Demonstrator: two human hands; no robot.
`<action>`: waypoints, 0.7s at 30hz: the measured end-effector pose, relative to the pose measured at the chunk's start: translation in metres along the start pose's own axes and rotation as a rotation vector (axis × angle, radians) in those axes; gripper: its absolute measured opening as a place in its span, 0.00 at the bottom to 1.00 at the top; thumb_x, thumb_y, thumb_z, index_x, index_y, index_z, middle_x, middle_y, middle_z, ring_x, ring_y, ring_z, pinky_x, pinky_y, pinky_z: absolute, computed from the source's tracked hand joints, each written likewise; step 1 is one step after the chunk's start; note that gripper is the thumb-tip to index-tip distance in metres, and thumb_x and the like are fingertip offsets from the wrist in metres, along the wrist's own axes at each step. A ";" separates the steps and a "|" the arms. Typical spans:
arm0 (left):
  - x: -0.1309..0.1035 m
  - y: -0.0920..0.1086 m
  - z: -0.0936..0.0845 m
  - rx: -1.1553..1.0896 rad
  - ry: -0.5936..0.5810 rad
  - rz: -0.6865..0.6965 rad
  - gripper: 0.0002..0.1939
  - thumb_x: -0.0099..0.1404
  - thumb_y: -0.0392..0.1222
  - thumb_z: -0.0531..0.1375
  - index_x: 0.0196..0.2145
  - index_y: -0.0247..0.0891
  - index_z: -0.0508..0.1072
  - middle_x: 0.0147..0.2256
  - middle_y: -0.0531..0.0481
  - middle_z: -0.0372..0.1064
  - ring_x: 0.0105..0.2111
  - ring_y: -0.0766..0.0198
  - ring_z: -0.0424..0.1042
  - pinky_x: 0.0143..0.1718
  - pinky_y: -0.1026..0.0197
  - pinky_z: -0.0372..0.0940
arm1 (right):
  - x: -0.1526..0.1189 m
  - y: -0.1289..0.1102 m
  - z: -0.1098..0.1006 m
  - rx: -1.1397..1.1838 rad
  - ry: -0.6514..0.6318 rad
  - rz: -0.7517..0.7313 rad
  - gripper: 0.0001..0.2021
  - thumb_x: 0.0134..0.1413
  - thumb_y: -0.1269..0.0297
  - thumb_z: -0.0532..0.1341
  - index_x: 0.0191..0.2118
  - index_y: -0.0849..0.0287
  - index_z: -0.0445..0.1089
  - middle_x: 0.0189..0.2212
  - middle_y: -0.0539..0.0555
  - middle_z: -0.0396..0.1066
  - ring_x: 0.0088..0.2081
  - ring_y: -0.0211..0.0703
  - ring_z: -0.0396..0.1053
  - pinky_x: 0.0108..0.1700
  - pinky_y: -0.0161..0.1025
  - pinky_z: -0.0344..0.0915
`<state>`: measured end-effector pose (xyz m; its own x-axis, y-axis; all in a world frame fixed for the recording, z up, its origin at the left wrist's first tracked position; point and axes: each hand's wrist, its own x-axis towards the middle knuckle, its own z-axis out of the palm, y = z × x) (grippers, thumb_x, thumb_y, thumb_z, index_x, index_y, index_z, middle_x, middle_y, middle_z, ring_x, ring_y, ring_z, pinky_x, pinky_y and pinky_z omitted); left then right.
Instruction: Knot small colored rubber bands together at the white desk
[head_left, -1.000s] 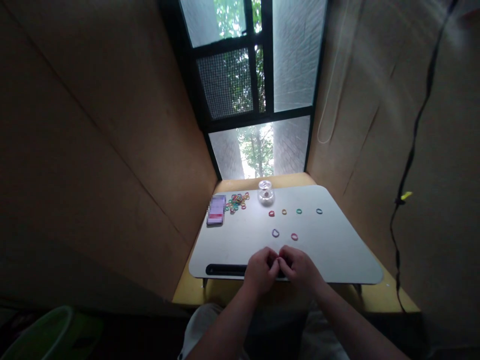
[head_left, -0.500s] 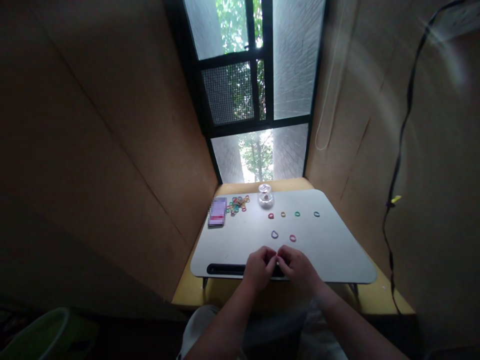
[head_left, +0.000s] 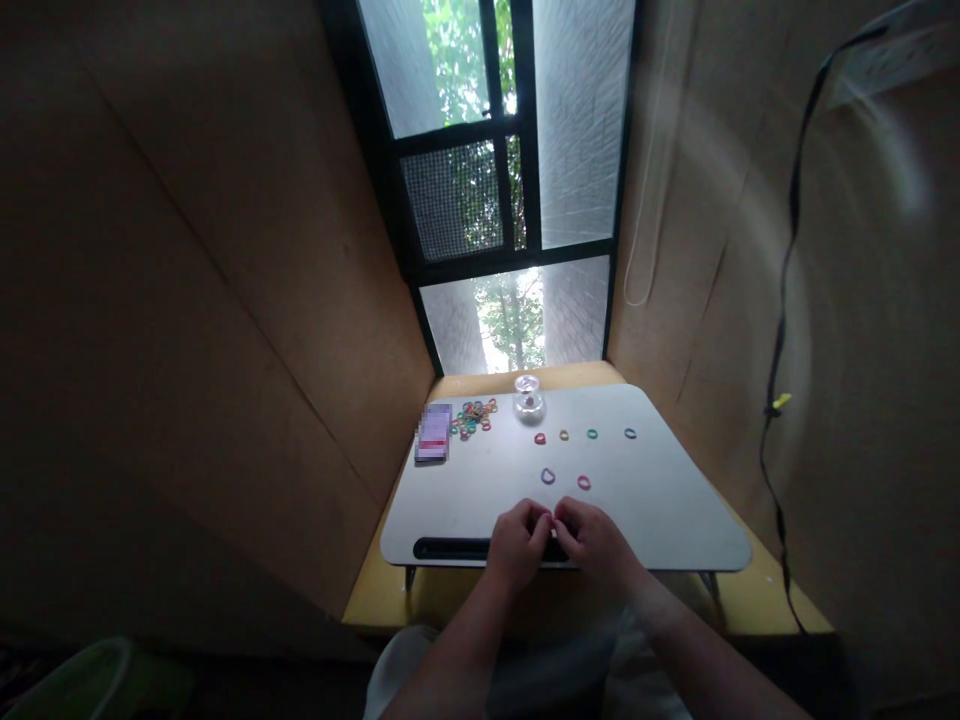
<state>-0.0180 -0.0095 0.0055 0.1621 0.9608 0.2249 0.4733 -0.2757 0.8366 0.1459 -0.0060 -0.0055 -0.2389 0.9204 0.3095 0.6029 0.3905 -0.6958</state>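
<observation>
My left hand (head_left: 519, 541) and my right hand (head_left: 592, 535) meet fingertip to fingertip over the near edge of the white lap table (head_left: 465, 505). Both are closed in a pinch, and whatever lies between the fingertips is too small and covered to make out. Just beyond them lie a purple band (head_left: 548, 476) and a pink band (head_left: 583, 482). Farther back runs a row of small bands: red (head_left: 540, 438), yellow (head_left: 564, 435), green (head_left: 592, 434) and teal (head_left: 630, 433).
A heap of mixed coloured bands (head_left: 474, 418) lies at the back left, beside a phone (head_left: 433, 433) with a blurred screen. A clear round jar (head_left: 529, 402) stands at the back. Along the front edge runs a black slot (head_left: 450, 548). A cable (head_left: 780, 320) hangs at right.
The view has tilted slightly, so the table sits a little lower in it. My hands stay pinched together in the same place, with only small finger movement.
</observation>
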 end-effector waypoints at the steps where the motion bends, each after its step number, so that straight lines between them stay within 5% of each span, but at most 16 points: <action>1: 0.000 0.000 0.000 0.006 -0.002 0.006 0.09 0.65 0.43 0.56 0.33 0.38 0.74 0.28 0.52 0.73 0.28 0.66 0.69 0.32 0.64 0.61 | 0.000 0.000 0.000 -0.003 0.004 0.001 0.08 0.58 0.63 0.55 0.28 0.56 0.63 0.22 0.47 0.65 0.25 0.37 0.62 0.29 0.35 0.53; 21: -0.003 0.000 0.001 0.052 -0.023 0.005 0.07 0.63 0.42 0.58 0.31 0.37 0.72 0.25 0.54 0.69 0.26 0.67 0.66 0.29 0.64 0.57 | -0.002 -0.003 -0.001 -0.005 0.037 -0.006 0.06 0.55 0.66 0.55 0.28 0.56 0.62 0.23 0.48 0.66 0.26 0.38 0.63 0.30 0.35 0.53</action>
<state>-0.0179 -0.0123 0.0047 0.1845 0.9585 0.2172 0.5164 -0.2826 0.8084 0.1452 -0.0089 -0.0030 -0.2148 0.9165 0.3376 0.6055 0.3961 -0.6903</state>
